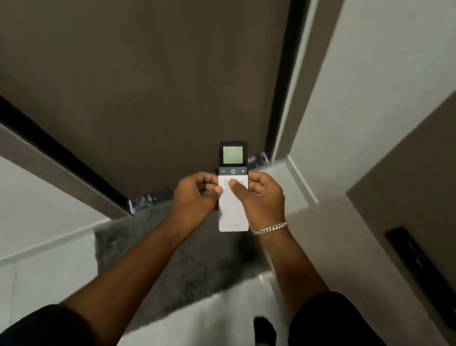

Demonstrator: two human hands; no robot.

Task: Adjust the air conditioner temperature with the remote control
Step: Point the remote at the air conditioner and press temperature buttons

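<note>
A slim white remote control [232,213] with a dark top, a lit greenish screen and a row of minus, power and plus buttons is held upright in the middle of the head view. My left hand [193,197] grips its left edge, thumb on the white button area. My right hand [263,203], with a silver chain bracelet at the wrist, grips its right edge, and its thumb rests on the upper white buttons just below the dark strip. No air conditioner is in view.
A closed brown door [135,75] with a dark frame stands straight ahead. White walls [374,90] flank it. A grey mat [181,259] lies on the pale tiled floor below my arms. A dark vent-like slot [426,277] is set in the brown panel at right.
</note>
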